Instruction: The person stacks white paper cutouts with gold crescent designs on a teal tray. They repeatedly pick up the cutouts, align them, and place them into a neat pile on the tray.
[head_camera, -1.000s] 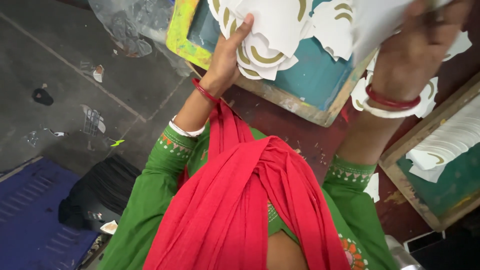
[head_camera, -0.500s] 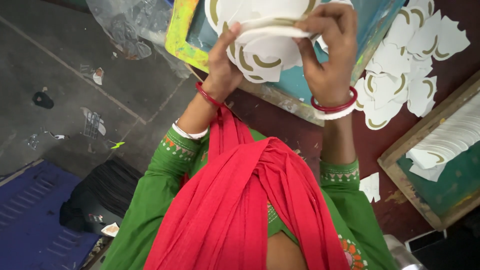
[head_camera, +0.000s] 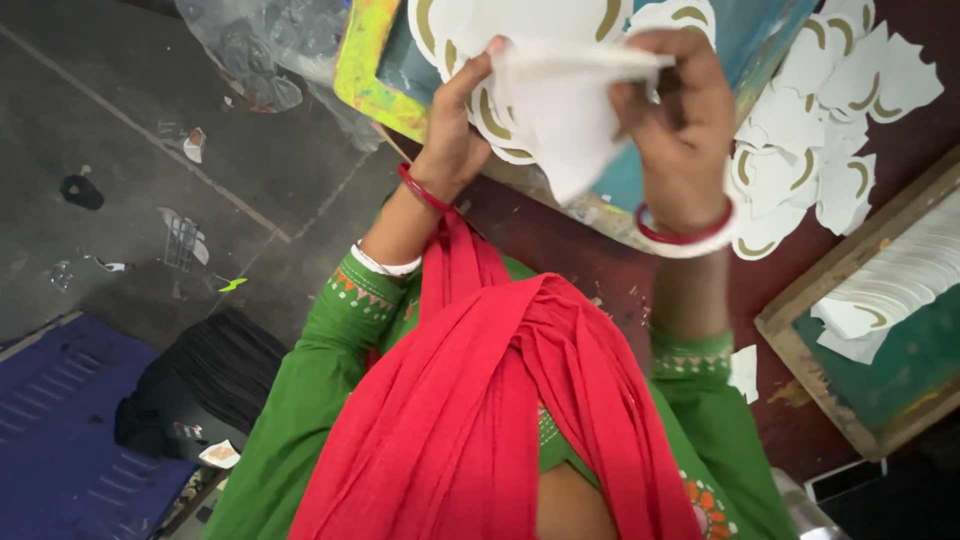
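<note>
Head-worn, single view, aimed steeply down over a red scarf (head_camera: 500, 420) and green sleeves. Close to both raised hands just beyond the scarf; grey floor (head_camera: 130, 130) left of it, dark red tabletop (head_camera: 650, 280) beyond it.

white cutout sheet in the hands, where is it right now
In the head view, top centre: the white cutout sheet hangs between left hand and right hand, above the teal printing frame.

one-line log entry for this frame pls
left hand: pinching white paper sheet | right hand: gripping same sheet | below: teal screen frame, gold-printed cutouts on table
</note>
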